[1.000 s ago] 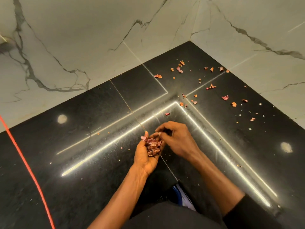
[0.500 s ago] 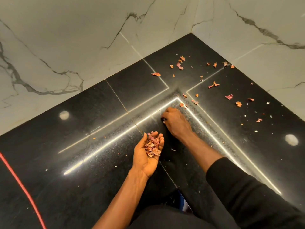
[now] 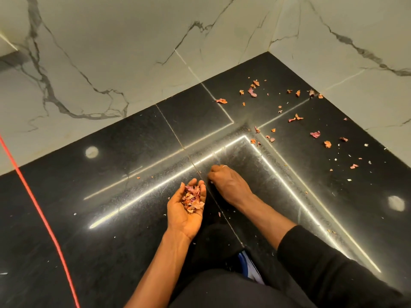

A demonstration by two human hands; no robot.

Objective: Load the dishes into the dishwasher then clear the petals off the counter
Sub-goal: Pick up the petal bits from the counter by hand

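- Left hand (image 3: 189, 216): cupped palm up, gathered petals (image 3: 193, 197) held
- Right hand (image 3: 231, 185): fingers curled on counter (image 3: 111, 241); grip cannot be told
- Loose petals (image 3: 253, 141): beyond those fingers, toward the corner, nearer that hand

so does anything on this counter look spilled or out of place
Yes, loose petals and crumbs lie scattered over the black counter, mostly toward the back corner by the marble walls. The left hand cups a gathered handful; the right hand rests on the counter beside it. A red cord crosses the counter's left side.

Glossy black stone counter (image 3: 111, 218); veined marble wall (image 3: 111, 52)
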